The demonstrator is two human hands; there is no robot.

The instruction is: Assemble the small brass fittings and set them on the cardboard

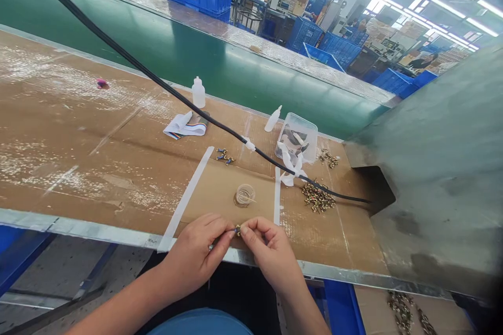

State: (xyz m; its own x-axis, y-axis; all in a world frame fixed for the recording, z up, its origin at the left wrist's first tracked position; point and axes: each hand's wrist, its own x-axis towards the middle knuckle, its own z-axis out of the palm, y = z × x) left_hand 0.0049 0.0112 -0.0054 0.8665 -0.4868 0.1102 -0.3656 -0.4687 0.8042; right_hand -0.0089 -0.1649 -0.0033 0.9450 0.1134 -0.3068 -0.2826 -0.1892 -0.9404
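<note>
My left hand and my right hand meet at the near edge of the brown cardboard-covered bench. Both pinch one small brass fitting between fingertips. A thin dark bit shows under my left fingers; I cannot make out what it is. Just beyond the hands sits a small clear round dish. A heap of several brass fittings lies to the right. Three finished pieces with blue parts lie further back.
A black cable crosses the bench diagonally. A clear plastic tub, two white squeeze bottles, a ribbon cable and white tape strips lie behind. A green conveyor belt runs beyond. A grey metal housing stands on the right.
</note>
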